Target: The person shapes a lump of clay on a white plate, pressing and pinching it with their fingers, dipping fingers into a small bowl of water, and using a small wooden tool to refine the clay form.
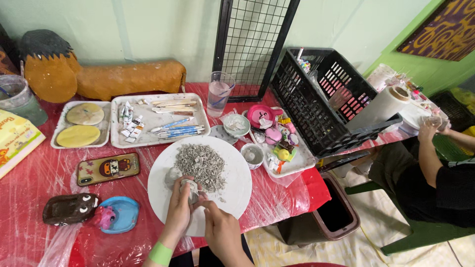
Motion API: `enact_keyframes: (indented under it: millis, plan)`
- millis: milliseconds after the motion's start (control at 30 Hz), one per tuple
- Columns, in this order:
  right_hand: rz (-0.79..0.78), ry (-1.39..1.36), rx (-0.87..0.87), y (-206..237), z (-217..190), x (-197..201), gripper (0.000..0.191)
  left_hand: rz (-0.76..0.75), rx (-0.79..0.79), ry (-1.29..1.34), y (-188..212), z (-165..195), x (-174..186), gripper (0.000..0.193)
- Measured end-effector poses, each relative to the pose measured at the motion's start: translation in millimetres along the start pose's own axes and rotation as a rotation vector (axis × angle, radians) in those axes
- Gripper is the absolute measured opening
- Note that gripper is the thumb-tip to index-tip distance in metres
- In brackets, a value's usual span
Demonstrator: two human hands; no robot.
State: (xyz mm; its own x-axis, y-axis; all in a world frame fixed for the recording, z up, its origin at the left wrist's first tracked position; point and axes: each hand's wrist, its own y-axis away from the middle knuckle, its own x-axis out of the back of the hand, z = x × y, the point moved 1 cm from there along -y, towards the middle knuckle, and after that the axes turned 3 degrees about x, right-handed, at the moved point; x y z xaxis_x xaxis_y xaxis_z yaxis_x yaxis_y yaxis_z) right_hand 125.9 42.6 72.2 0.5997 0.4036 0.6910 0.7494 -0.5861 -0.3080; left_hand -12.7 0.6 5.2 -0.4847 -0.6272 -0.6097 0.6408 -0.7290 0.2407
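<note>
On the red plastic-covered table (44, 183) we have a big white round plate (232, 195), and a heap of grey crumbled clay (200, 165) lies on its far half, just beyond our fingers. Our left hand (179, 207) is closed around a small pale clay lump (190, 191) over the near part of the plate, its long axis about upright, touching the heap's near edge. Our right hand (220, 228) is just beside it on the near-right, fingers bent toward the lump; whether they pinch something we cannot tell
</note>
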Motion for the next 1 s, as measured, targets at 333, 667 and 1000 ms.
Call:
enact_keyframes:
  millis: [333,667,1000]
  plan:
    - [0.047,0.04,-0.06,10.3,3.1,-1.3,0.028,0.0,-0.059,-0.085,0.7,-6.0,-5.3,0.027]
    - [-0.022,-0.011,-0.115,-1.5,12.6,20.3,0.029,0.011,0.055,0.072,7.1,5.3,-24.9,0.032]
    - [0.06,0.075,-0.028,11.5,-0.8,0.6,0.029,0.023,0.056,0.022,7.4,-0.4,-12.1,0.026]
